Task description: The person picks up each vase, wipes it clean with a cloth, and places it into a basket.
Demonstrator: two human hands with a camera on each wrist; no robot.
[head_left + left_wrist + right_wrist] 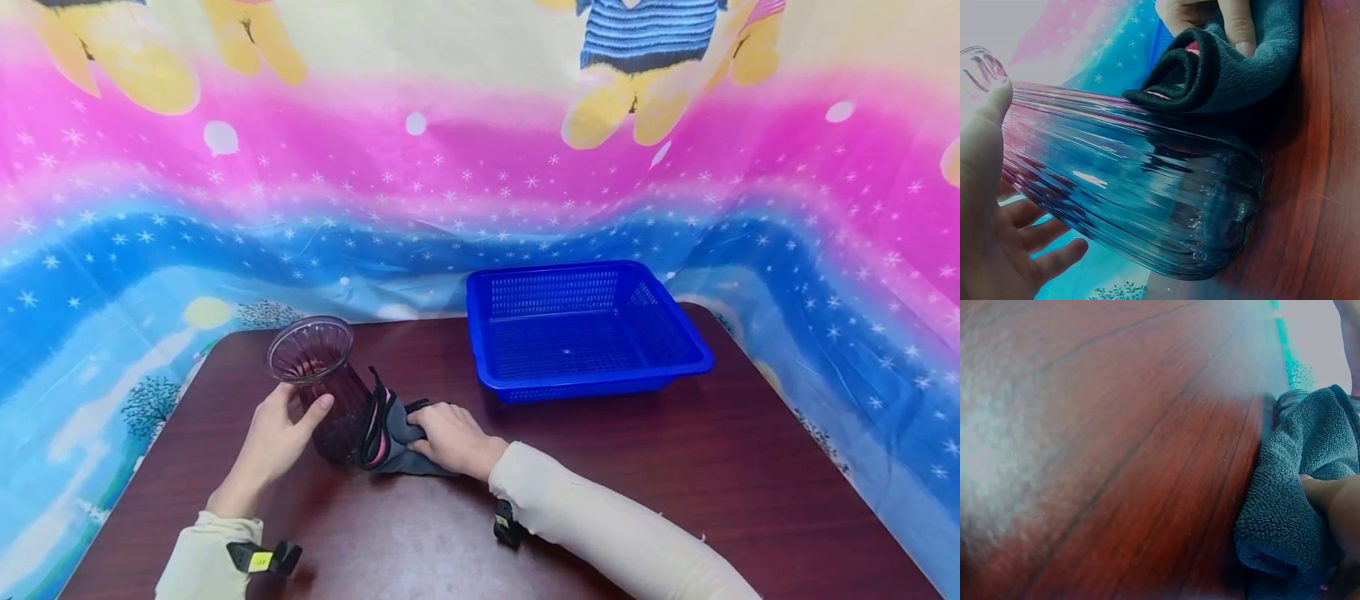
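A ribbed, purplish clear glass vase (337,408) with a flared rim stands on the left part of the table. My left hand (273,437) holds it around the narrow neck, thumb across the near side. In the left wrist view, the lower fingers of that hand (997,206) spread loosely beside the glass. A grey fleecy cloth (405,442) with black edging and a bit of pink lies bunched against the vase's right side. My right hand (453,437) grips this cloth, thumb pressed into its folds (1285,512); some fingers are hidden by it.
A blue plastic basket (487,379) with perforated walls stands at the back right of the dark reddish wooden table (675,483). Behind the table hangs a colourful printed curtain (450,183). A dark strap device (262,558) sits on each wrist.
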